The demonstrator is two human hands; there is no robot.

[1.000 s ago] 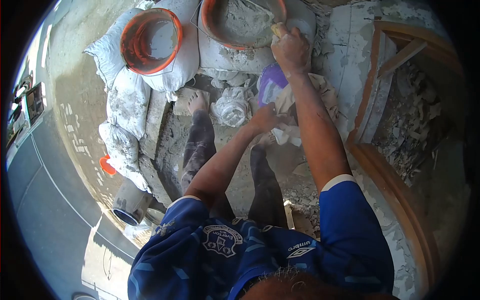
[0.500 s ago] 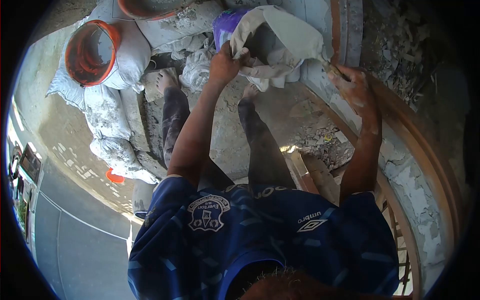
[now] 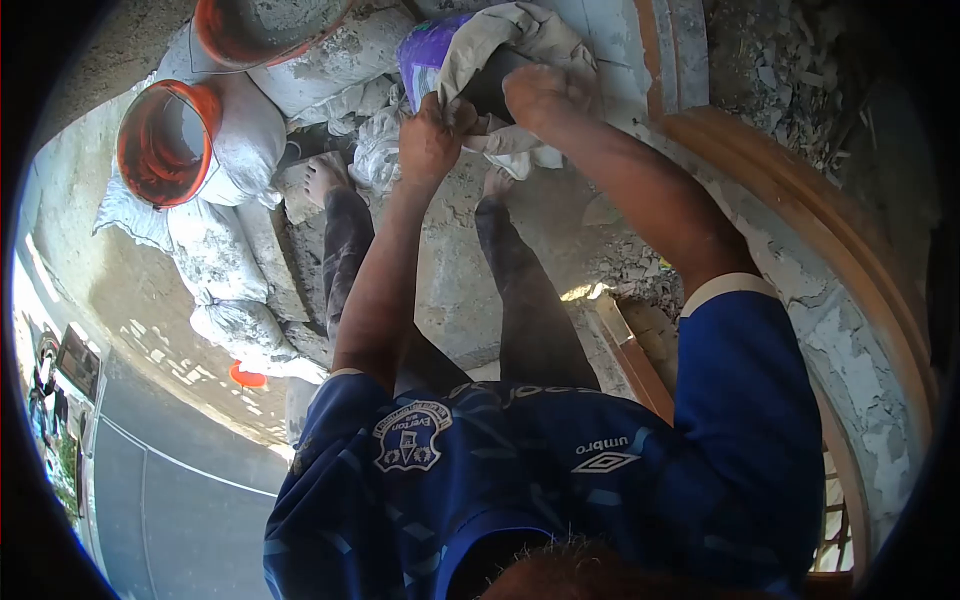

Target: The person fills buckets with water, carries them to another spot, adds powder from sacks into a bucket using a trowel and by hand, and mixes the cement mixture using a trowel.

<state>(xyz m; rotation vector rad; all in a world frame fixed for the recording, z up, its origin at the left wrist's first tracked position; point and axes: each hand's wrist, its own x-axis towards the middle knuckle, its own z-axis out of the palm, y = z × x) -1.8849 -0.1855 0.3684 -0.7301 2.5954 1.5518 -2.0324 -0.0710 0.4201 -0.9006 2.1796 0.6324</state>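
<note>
An upright sack (image 3: 500,35) with a rolled-back pale rim and a purple side (image 3: 425,50) stands at the top middle, its inside dark. My left hand (image 3: 430,140) is closed around the near left part of its rim. At the mouth of the sack, my right hand (image 3: 540,95) is curled in a fist, knuckles up, the forearm reaching across from the right. The trowel seen in it earlier is now hidden by the hand and the sack.
Two orange buckets, one (image 3: 165,145) at left and one (image 3: 265,40) at the top, rest among filled white sacks (image 3: 215,240). A brown wooden frame (image 3: 800,205) curves along a rough wall at right. Rubble (image 3: 640,270) lies near my bare feet (image 3: 325,180).
My right hand has swung left from beside the wall to the sack's mouth, taking the powder-heaped trowel out of sight. My left hand keeps its hold on the rim.
</note>
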